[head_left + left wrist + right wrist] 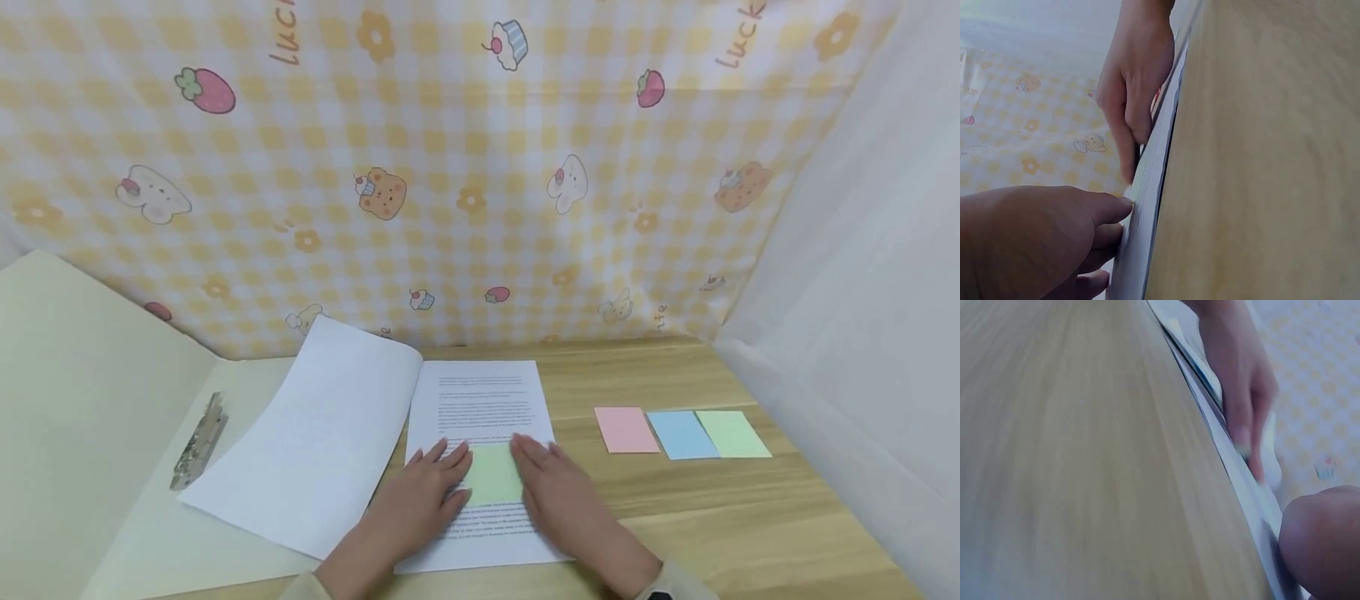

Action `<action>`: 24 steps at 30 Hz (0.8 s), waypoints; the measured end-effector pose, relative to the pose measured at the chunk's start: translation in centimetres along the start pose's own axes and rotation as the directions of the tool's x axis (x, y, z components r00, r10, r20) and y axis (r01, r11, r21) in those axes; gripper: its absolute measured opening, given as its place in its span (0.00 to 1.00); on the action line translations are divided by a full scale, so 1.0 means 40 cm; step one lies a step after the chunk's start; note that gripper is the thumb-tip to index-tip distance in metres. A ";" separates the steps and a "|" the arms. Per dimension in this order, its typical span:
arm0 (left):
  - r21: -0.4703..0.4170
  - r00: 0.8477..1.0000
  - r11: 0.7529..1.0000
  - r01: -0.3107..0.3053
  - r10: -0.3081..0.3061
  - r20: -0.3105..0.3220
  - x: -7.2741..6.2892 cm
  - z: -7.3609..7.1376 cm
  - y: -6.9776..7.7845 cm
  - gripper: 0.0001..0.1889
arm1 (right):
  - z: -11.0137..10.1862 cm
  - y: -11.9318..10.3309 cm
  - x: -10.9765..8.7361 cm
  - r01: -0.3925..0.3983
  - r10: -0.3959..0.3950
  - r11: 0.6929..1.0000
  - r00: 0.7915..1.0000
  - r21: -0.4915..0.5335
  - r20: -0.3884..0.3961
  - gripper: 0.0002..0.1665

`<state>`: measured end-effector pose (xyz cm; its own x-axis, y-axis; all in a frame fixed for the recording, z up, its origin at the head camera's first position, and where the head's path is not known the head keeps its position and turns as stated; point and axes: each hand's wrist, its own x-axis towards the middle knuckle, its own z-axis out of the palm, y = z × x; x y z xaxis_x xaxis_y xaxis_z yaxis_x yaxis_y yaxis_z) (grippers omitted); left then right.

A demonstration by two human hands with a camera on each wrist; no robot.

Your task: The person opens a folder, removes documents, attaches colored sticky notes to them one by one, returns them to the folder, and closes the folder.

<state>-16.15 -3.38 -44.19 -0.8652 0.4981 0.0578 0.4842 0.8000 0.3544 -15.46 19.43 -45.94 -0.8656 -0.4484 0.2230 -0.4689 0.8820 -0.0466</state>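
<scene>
A light green sticky note [493, 475] lies on a printed sheet [480, 400], over the lower half of its text. My left hand [420, 500] rests on the sheet with its fingers extended, the fingertips and thumb at the note's left edge. On the other side, my right hand [558, 500] presses flat at the note's right edge, its fingers straight and together. In the left wrist view the left hand [1041, 237] and the right hand [1138, 75] both lie on the thin stack of paper [1150, 181], seen edge-on.
Pink [627, 430], blue [683, 435] and green [733, 434] sticky notes lie in a row to the right. On the left, a turned-back white page [315, 450] overlaps an opened folder [97, 400] with a metal clip [199, 442]. A patterned cloth [465, 125] hangs behind the wooden table [750, 525].
</scene>
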 end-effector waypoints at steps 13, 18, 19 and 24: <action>0.008 1.000 1.000 -0.006 0.006 -0.016 -0.005 -0.004 0.006 0.27 | 0.023 0.017 -0.019 -0.079 0.082 0.997 0.990 0.025 -0.118 0.26; -0.011 1.000 1.000 0.013 -0.013 -0.019 -0.008 -0.003 0.009 0.27 | 0.025 0.018 -0.023 -0.111 0.124 0.987 0.986 0.116 -0.108 0.26; -0.017 1.000 1.000 0.012 -0.012 -0.021 -0.009 -0.003 0.010 0.28 | 0.025 0.019 -0.023 -0.126 0.140 0.983 0.985 0.136 -0.102 0.27; -0.108 1.000 0.994 0.017 -0.019 -0.011 -0.012 -0.001 0.002 0.28 | 0.024 0.024 -0.027 -0.156 0.172 0.972 0.982 0.176 -0.078 0.27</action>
<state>-15.73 -3.58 -44.15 -0.8755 0.4794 0.0613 0.4521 0.7675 0.4545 -15.14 20.60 -47.16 -0.9168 -0.2775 0.2874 -0.3516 0.9019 -0.2510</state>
